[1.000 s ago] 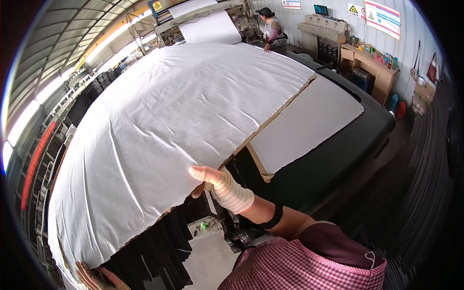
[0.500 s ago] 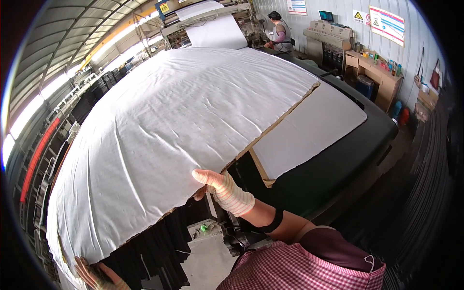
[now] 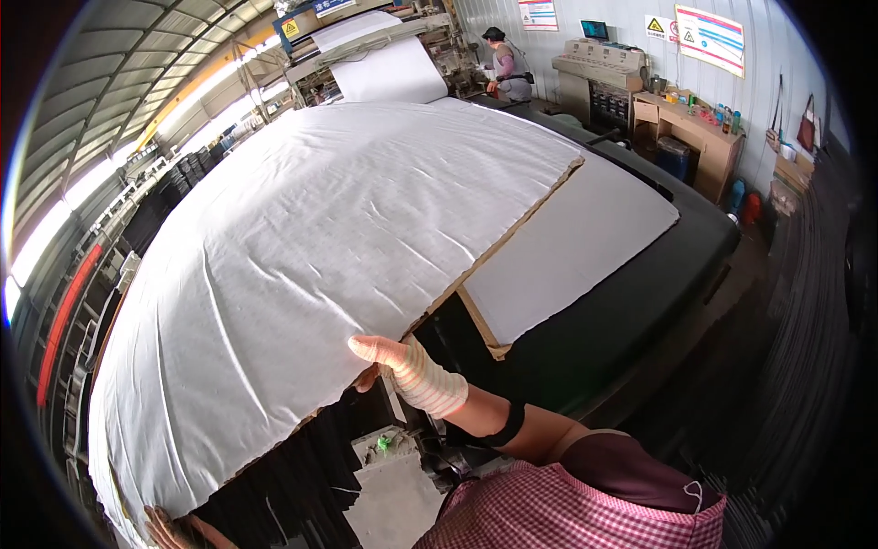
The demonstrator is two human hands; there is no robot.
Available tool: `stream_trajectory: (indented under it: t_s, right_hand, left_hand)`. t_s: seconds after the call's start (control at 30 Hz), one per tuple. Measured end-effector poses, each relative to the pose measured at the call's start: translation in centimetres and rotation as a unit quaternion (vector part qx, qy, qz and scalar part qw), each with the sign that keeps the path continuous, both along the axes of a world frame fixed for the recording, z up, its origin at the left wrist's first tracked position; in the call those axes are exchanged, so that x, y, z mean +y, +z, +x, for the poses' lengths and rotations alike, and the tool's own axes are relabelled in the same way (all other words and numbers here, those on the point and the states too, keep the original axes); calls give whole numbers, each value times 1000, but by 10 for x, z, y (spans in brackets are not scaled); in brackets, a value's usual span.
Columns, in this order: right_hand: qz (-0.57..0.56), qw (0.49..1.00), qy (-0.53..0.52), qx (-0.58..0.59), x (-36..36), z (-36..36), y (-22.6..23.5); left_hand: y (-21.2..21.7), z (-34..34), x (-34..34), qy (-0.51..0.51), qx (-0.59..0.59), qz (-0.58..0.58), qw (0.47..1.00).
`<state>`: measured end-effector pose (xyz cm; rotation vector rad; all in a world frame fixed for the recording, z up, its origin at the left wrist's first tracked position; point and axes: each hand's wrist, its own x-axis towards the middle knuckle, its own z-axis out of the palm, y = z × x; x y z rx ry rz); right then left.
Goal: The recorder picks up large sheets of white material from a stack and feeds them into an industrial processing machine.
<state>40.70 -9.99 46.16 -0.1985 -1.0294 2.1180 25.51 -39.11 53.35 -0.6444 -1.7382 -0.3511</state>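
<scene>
A large white paper-faced corrugated cardboard sheet (image 3: 311,256) is held up off the stack, its near edge gripped at two places. The right hand (image 3: 389,359), wrapped in pale bandage-like tape, is clamped on the ragged brown near edge, thumb on top and fingers tucked beneath. The left hand (image 3: 165,529) is seen only in part at the lower left corner of the sheet; fingers appear under the edge, but whether they are closed on it cannot be told. The sheet spreads away from the person and covers most of the view, and it is slightly wrinkled across its face. Beneath and to the right, a second white sheet with a brown cardboard edge (image 3: 567,247) lies flat on a dark machine bed (image 3: 668,274). Farther back, a white paper web (image 3: 384,69) runs down from a machine, and another person (image 3: 508,64) stands at work beside a control console (image 3: 594,73). The step in hand is judged to be the lifting and carrying of the top sheet. For the next move, an even grip at both hands would be called for, so that the wide sheet is kept from sagging or creasing while it is swung clear.
</scene>
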Motion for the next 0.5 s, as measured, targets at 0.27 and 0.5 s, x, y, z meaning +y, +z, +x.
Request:
stream_trajectory:
  t_s: [0.27, 0.5]
  right_hand:
    - [9, 999, 7, -30, 1, -6, -5]
    - [29, 999, 12, -44, -1, -3, 0]
  left_hand:
    - [1, 7, -1, 14, 4, 6, 1000]
    - [3, 7, 1, -6, 2, 4, 1000]
